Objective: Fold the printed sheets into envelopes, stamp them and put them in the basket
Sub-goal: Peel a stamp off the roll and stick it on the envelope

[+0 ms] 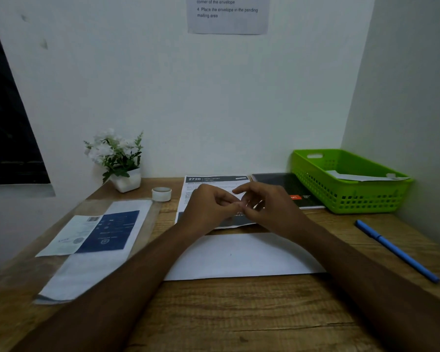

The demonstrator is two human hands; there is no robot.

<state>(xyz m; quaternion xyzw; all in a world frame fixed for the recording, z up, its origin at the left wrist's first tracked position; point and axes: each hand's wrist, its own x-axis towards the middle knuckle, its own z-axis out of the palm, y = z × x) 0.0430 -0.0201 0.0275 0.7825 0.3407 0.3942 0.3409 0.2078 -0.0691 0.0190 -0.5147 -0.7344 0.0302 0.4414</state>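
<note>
Potted flowers (117, 158), blue pen (396, 250), dark notebook (287, 186)

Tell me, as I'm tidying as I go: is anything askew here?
Only the envelope in the green basket: it lies tilted, one end up at the right rim rather than flat. Nothing looks spilled or damaged.

pen (396, 251) lies before basket (351, 196).

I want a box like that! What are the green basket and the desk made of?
The green basket looks like smooth moulded plastic: even bright colour, grid holes. The desk looks like wood or wood-look laminate, matte: brown grain lines show.
</note>
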